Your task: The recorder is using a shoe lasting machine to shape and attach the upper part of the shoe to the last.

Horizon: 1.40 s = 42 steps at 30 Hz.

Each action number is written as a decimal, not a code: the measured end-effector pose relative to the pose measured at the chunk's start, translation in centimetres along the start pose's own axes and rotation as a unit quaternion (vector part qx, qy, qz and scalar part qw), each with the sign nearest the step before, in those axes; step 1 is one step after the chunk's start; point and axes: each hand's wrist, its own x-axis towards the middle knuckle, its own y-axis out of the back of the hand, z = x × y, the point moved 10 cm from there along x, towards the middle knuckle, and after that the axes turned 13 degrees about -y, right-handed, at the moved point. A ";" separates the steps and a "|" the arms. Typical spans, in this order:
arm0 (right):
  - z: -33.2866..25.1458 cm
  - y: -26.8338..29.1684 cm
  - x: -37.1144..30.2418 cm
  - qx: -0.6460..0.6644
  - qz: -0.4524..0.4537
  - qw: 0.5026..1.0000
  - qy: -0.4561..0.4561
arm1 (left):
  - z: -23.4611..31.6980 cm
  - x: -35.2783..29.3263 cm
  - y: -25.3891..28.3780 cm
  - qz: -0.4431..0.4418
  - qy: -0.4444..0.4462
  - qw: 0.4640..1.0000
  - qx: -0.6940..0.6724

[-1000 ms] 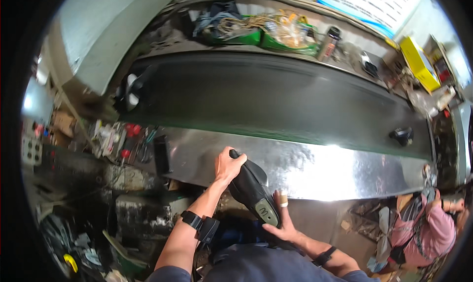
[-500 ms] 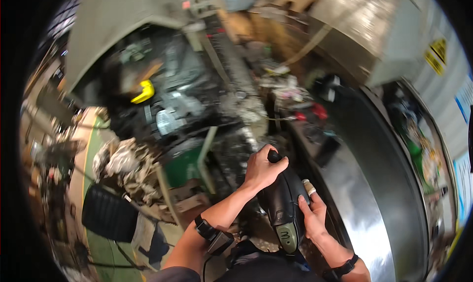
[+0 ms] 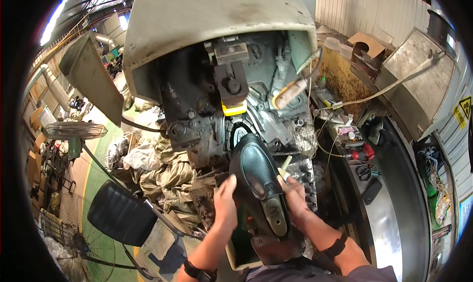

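We are looking down at a black shoe point(image 3: 257, 176) that both hands are holding up in front of a large grey machine point(image 3: 217, 45), toe pointing toward the machine's dark inner works and sole side facing us. The left hand point(image 3: 225, 203) is pressing against the shoe's left edge, its fingers point(image 3: 230, 183) closed along the side; the right hand point(image 3: 294, 199) is clasping the right edge, its fingers curled round the shoe while also pinching a pale stick-like piece point(image 3: 285, 164), whose kind we cannot tell. Directly beyond the toe, a yellow fitting point(image 3: 234, 108) is sitting under a dark block of the machine head, and a cream-coloured handle point(image 3: 289, 93) is jutting out just to its right. Cables are trailing from the machine toward the cluttered worktop point(image 3: 394, 242) on the right, where a red-handled tool point(image 3: 362, 154) and a flat black device point(image 3: 370, 189) are lying. Left of the hands, heaps of crumpled sacks point(image 3: 162, 168) are crowding the floor near a black padded seat point(image 3: 117, 218), and a standing fan point(image 3: 74, 130) is rising farther left. A wristwatch point(image 3: 199, 271) is showing on the left forearm, and a dark strap point(image 3: 335, 247) is wrapping the right wrist.
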 end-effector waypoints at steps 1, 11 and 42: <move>0.2 -0.4 1.4 0.004 0.002 1.000 -0.015 | -0.8 -0.9 0.0 0.017 0.042 0.998 -0.045; -0.4 -2.2 8.8 0.061 -0.005 0.998 -0.008 | -3.6 3.2 0.9 0.105 0.103 0.986 -0.076; 0.5 -0.5 12.4 0.049 0.037 0.997 0.056 | -10.6 6.3 3.1 0.213 0.009 0.968 -0.136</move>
